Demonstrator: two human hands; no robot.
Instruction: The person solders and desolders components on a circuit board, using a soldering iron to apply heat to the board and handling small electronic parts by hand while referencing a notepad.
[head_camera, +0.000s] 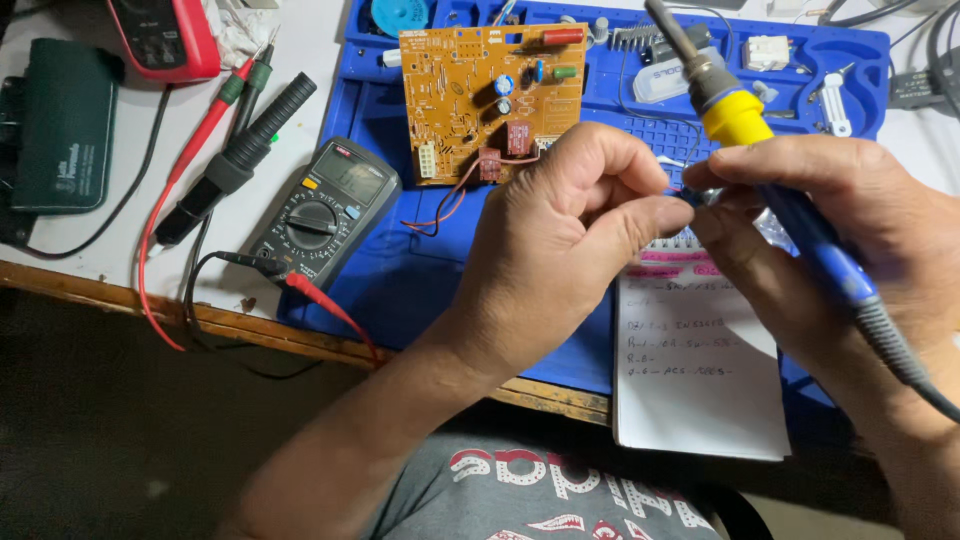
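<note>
My right hand (850, 230) holds a soldering iron (745, 130) with a blue and yellow handle, its metal tip pointing up and away; its grey cable trails off to the lower right. My left hand (560, 230) meets the right hand's fingertips over the blue mat, and both pinch a small dark part (692, 197) that is mostly hidden. Behind the hands an orange circuit board (485, 95) lies on the blue work mat (400, 270), with red relays, capacitors and a thin red wire loop hanging from it.
A grey multimeter (325, 210) sits at the mat's left edge with red and black leads. Probes (235, 150) and a red meter (165, 35) lie farther left, beside a dark green case (60, 125). A written notepad (695, 350) overhangs the table's front edge. Small parts fill the mat's back trays.
</note>
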